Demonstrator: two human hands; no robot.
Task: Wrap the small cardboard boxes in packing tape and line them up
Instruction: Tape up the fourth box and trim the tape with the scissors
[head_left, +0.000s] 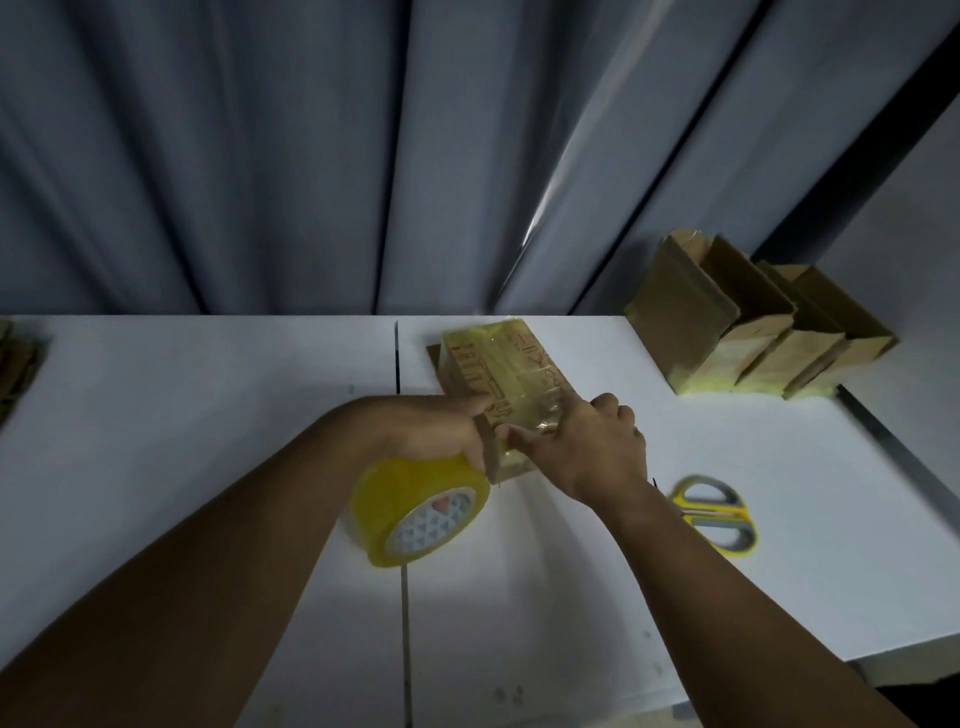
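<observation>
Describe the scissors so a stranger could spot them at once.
On the white table, look right of the right hand, nearer than the row of wrapped boxes. The scissors lie flat there, the only thing with yellow loop handles.

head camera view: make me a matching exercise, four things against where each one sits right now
Things:
1. yellow roll of packing tape
2. yellow-handled scissors
3. row of taped cardboard boxes
4. printed cardboard box being wrapped

Places:
A. far right of the white table
B. under the left hand
C. between both hands
D. flat, right of the right hand

Pairs: 1-B, 2-D, 3-A, 4-C
</observation>
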